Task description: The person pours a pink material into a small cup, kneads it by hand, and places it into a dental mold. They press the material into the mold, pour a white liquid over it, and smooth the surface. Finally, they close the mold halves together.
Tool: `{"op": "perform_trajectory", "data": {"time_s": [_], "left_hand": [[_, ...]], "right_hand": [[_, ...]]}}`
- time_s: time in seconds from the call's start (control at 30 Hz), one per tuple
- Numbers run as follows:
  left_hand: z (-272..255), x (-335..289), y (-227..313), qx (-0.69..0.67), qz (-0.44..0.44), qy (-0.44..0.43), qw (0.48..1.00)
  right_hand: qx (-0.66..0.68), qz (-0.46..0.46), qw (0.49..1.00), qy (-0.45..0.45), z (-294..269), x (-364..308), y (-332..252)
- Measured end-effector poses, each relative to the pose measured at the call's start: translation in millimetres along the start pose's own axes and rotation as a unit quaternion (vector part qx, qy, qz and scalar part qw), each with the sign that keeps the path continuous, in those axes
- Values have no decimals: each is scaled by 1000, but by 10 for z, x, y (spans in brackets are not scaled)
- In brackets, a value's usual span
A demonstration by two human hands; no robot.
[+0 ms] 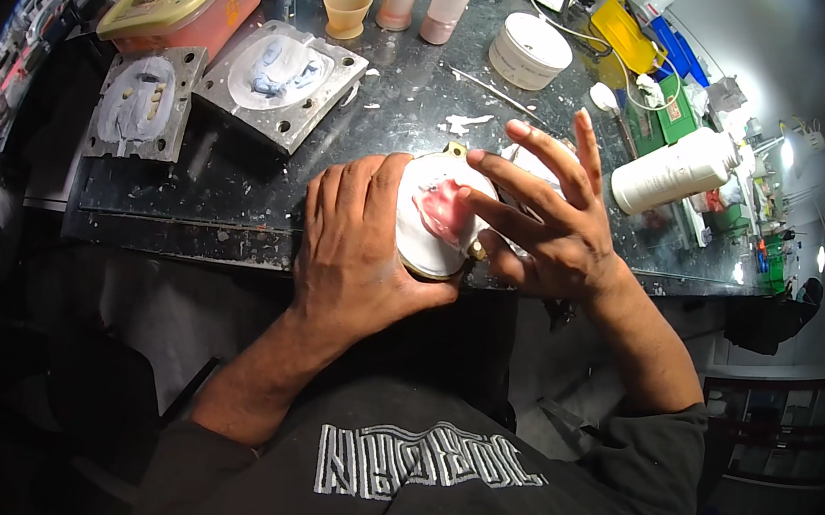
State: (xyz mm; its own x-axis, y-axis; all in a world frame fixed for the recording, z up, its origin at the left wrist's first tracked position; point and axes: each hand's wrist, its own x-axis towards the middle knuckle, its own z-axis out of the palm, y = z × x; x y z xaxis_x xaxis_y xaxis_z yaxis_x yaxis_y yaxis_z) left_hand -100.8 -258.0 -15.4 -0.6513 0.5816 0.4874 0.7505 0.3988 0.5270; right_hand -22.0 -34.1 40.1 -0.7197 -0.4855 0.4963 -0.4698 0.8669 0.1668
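Note:
A round dental flask half (pixel 412 242), filled with white plaster and rimmed in brass-coloured metal, is at the near edge of the bench. Pink dough-like material (pixel 441 208) lies in the middle of its plaster. My left hand (pixel 354 236) is closed around the flask's left side, with its thumb along the near rim. Over the right side is my right hand (pixel 566 228), its fingers spread, with one fingertip touching the pink material. Behind the right hand, a white piece (pixel 535 160) is mostly hidden.
Two square metal flask halves (pixel 166 136) with plaster stand at left, near a lidded plastic tub (pixel 206 20). At the back are a yellowish cup (pixel 345 15), two bottles (pixel 446 8) and a round white container (pixel 529 54). A white bottle (pixel 673 172) lies at right; a thin tool (pixel 495 90) lies ahead.

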Motion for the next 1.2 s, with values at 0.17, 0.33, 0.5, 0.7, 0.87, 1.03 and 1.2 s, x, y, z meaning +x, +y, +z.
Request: {"op": "perform_trajectory", "data": {"time_s": [0.17,0.33,0.5,0.7,0.87,1.03,1.2], "left_hand": [[11,2,-6,1,2,7,1000],[5,8,1,4,1,2,1000],[22,-6,-18,3,-3,6,1000],[7,10,-3,0,-5,-8,1000],[-2,10,-2,4,-13,-15,1000],[0,29,8,3,-12,-17,1000],[2,22,3,7,-11,-15,1000]], "right_hand": [[-8,9,1000,-23,7,-33,-8],[-12,5,1000,-22,38,-34,-3],[-11,-4,999,-38,33,17,11],[12,8,1000,-26,-18,35,39],[36,6,999,-30,6,47,43],[22,-5,999,-37,0,56,83],[39,-3,999,-22,-36,110,69]]}}
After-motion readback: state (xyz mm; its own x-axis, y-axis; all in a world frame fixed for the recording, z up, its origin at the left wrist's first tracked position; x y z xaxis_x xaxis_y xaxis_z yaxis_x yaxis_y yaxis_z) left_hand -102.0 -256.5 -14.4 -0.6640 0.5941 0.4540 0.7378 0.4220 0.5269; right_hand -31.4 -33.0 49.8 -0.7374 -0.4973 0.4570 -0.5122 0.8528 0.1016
